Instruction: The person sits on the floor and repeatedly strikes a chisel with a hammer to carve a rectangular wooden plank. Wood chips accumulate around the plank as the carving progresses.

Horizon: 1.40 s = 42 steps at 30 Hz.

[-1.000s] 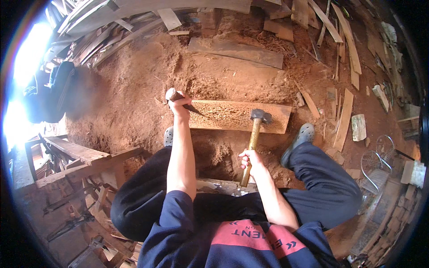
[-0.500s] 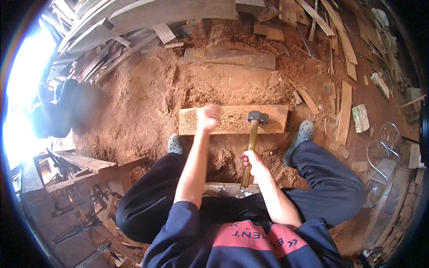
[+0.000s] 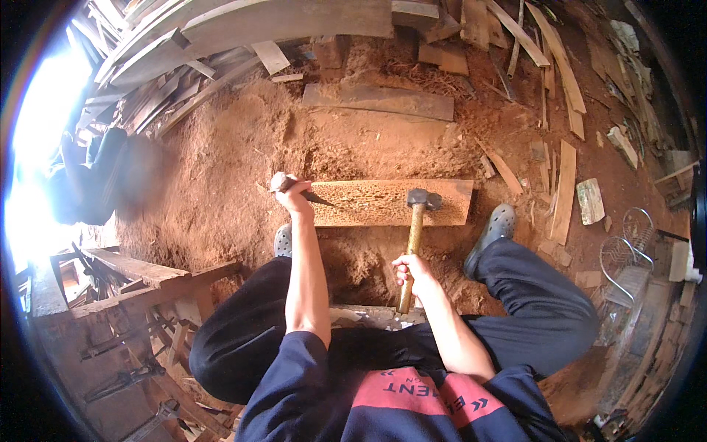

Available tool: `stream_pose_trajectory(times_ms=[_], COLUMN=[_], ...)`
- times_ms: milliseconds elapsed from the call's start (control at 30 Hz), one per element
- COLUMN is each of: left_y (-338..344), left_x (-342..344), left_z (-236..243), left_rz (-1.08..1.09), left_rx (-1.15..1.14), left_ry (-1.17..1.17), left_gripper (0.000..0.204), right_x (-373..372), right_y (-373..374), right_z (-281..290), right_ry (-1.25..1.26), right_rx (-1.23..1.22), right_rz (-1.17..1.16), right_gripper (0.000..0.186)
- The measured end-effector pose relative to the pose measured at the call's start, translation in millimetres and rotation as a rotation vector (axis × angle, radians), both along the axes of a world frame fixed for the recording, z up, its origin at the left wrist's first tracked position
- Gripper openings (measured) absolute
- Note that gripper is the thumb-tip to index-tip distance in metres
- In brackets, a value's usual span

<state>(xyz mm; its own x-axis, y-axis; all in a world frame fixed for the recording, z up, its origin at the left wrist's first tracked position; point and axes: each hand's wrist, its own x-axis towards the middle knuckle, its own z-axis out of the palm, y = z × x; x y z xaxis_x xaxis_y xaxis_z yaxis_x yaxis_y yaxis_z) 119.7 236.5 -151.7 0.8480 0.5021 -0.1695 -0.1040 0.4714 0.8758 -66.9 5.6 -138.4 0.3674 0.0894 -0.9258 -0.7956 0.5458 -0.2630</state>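
A wooden board (image 3: 368,214) lies crosswise on the soil between my feet, its face covered in small gouges toward the left and middle. At the board's left end my left hand (image 3: 296,200) is closed round a chisel (image 3: 280,183). The chisel's pale, rounded end sticks out on the left, and its dark, pointed blade slants right over the board. My right hand (image 3: 417,271) grips the wooden handle of a hammer (image 3: 414,228). The dark metal hammer head (image 3: 424,199) is at the board's right part; whether it touches the wood I cannot tell.
Grey clogs (image 3: 495,228) flank the board. Beyond it a flat plank (image 3: 379,101) lies on reddish soil. Scrap wood (image 3: 565,193) and a wire rack (image 3: 626,254) are on the right; a timber frame (image 3: 140,267) stands at left. Another person (image 3: 99,177) is at far left, blurred.
My left hand has moved left from over the board to its left end, and the chisel now shows clearly. My right hand and the hammer have barely shifted.
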Motion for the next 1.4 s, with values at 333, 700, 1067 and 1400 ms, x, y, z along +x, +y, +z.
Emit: stream_pose_trajectory(times_ms=[333, 700, 1067, 1400], left_y=[-130.6, -150.1, -104.4, -94.8], left_x=[-31.1, -34.4, -30.5, -22.8], left_z=[68.6, 89.5, 13.2, 21.4], left_rz=[-0.771, -0.879, -0.603, -0.472], left_rx=[1.023, 0.767, 0.356, 0.099], left_ry=[-0.331, -0.194, 0.005, 0.052], left_gripper=[0.031, 0.029, 0.033, 0.027], right_x=[-3.4, 0.1, -1.3, -12.9], right_y=[8.5, 12.5, 17.8, -9.7], right_z=[-10.4, 1.3, -1.3, 31.2], right_ry=[-0.061, -0.077, -0.074, -0.27], right_rx=[0.101, 0.109, 0.126, 0.548], right_rz=[-0.064, -0.057, -0.101, -0.398], right_gripper=[0.018, 0.021, 0.013, 0.029])
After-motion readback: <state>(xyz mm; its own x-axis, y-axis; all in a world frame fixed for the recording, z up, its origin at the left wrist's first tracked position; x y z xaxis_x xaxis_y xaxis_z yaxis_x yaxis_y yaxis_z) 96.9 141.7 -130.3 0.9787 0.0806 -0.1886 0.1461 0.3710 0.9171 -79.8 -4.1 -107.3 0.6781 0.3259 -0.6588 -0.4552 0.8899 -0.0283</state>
